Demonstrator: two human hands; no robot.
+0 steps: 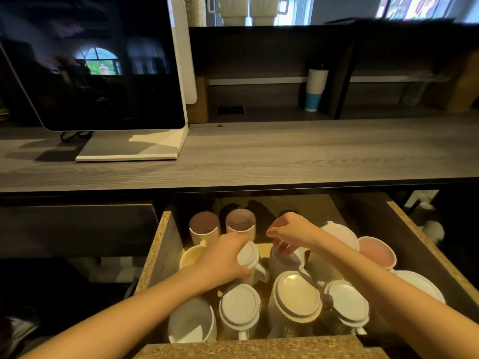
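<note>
The left hand (223,257) has its grip clamped on a white ribbed mug with a flat white lid (249,256), fingers wrapped over the lid's edge and the thumb low against the side. The mug is tilted and sits in the middle of the open chipboard drawer (160,250), its handle pointing to the right. Just beside it, the right hand (290,228) hangs over a pale grey mug without a lid (283,261), fingers curled downward above the rim. From here I cannot tell whether that grip has closed on anything.

Around them the drawer is packed. Behind the left hand stand two ribbed cups with brownish insides (204,225), and a cream mug (191,255) sits to its left. Nearer the front is a row of lidded white mugs (239,307), one with a cream lid (298,296), and an open white mug (191,322) in the corner. Under the right forearm lies a cup with a pink inside (377,251).

Above the drawer runs the grey wood-grain surface (285,151), carrying a dark monitor on a white stand (90,60). A white and blue tumbler (315,89) stands on the shelf behind.
</note>
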